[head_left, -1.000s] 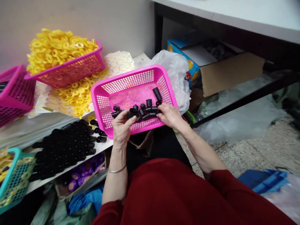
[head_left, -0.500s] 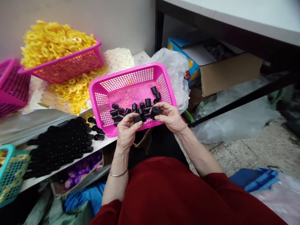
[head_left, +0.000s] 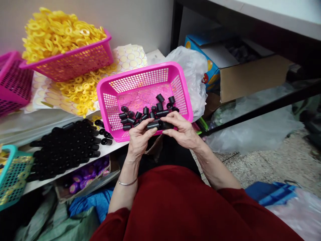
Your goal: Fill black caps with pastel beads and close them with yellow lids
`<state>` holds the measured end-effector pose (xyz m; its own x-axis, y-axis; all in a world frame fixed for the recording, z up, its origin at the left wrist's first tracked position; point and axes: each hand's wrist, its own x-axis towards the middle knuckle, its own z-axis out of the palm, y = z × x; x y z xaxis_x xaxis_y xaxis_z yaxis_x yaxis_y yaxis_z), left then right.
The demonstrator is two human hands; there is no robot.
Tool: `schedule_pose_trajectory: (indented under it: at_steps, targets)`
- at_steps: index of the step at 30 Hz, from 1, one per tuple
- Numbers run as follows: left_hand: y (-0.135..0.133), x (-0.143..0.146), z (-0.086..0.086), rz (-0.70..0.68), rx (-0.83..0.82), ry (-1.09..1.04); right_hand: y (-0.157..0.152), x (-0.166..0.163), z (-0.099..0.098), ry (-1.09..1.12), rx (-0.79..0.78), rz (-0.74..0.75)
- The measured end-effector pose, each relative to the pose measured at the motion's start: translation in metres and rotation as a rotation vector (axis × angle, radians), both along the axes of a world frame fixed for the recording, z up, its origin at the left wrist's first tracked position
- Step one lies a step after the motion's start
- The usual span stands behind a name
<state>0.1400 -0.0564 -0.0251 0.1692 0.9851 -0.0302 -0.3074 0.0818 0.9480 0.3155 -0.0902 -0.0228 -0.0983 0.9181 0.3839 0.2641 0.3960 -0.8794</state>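
A pink mesh basket (head_left: 130,83) sits tilted on my lap, with several small black plastic caps (head_left: 140,115) loose in its near end. Just in front of its near rim, my left hand (head_left: 139,139) pinches one end of a black cylindrical piece (head_left: 153,125). My right hand (head_left: 183,132) grips a second black piece (head_left: 167,125) pressed end to end against the first. Both hands are closed on these parts.
A shelf at left holds rows of joined black pieces (head_left: 65,147). Behind them lie loose yellow rings (head_left: 77,92) and a pink basket heaped with yellow rings (head_left: 72,63). A teal basket (head_left: 12,180) is at far left, a cardboard box (head_left: 250,75) and plastic bags at right.
The two hands came together: the black piece in the right hand was lifted from the basket and now meets the piece in the left hand, end to end.
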Motion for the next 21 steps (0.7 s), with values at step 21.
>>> schedule_pose_trajectory:
  at_steps: [21]
  targets:
    - [-0.007,0.011,-0.001,-0.082,-0.194,-0.155,0.007,-0.016,-0.01,0.811,-0.406,-0.2]
